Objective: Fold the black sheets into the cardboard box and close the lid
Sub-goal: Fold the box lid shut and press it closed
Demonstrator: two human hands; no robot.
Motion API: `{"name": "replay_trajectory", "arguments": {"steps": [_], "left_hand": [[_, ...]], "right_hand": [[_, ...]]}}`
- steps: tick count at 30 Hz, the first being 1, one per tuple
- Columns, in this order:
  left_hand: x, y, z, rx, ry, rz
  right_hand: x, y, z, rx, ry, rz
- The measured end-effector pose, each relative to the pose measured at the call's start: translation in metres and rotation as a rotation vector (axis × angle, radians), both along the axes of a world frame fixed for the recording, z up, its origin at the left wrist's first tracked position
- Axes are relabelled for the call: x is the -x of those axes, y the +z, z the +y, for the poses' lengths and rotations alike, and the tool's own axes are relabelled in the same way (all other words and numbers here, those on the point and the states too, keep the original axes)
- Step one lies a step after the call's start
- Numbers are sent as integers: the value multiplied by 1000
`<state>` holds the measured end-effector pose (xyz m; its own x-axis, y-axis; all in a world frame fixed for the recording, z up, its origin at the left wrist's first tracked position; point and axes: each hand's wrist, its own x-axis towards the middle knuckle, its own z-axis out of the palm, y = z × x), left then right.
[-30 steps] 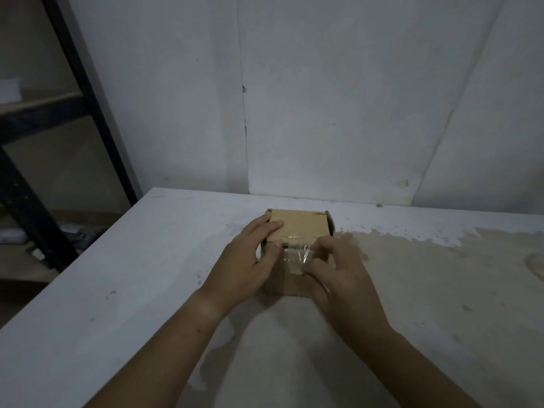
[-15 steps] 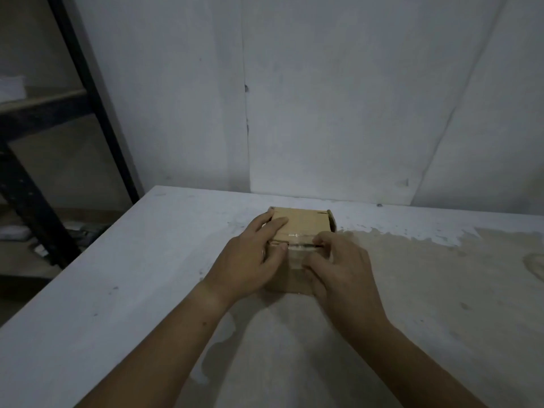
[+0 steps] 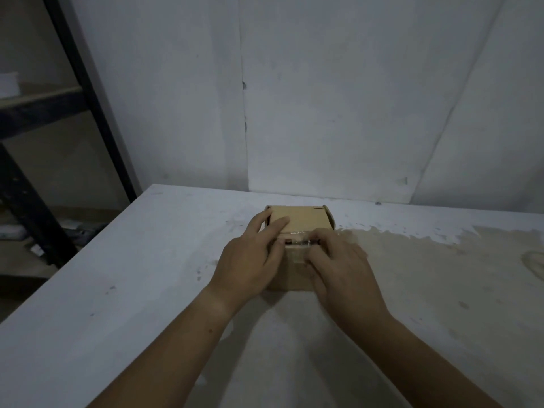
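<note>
A small brown cardboard box stands on the table with its lid down. A strip of clear tape crosses the lid's front edge. My left hand lies on the box's left side, its fingers straight over the lid. My right hand covers the front right corner, fingertips pressing on the tape at the lid's edge. A thin dark gap shows under the front edge of the lid. The black sheets are hidden from view.
The table top is white at the left and bare worn wood at the right. A grey wall rises just behind the box. A dark metal shelf frame stands off the table's left edge.
The loose flap of clear tape that stood up at the box's front a second ago now lies flat along the lid's edge. Both hands have shifted slightly on the box.
</note>
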<state>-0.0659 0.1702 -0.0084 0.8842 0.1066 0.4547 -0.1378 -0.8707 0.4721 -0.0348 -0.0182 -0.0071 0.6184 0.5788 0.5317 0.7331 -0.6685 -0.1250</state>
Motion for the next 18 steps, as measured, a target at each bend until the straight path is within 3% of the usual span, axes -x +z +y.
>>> {"name": "replay_trajectory", "arguments": {"steps": [11, 18], "left_hand": [[-1, 5, -1, -21, 0, 32], [-1, 5, -3, 51, -4, 62]], "right_hand": [[2, -2, -8, -259, 118, 79], [5, 0, -9, -248, 170, 110]]}}
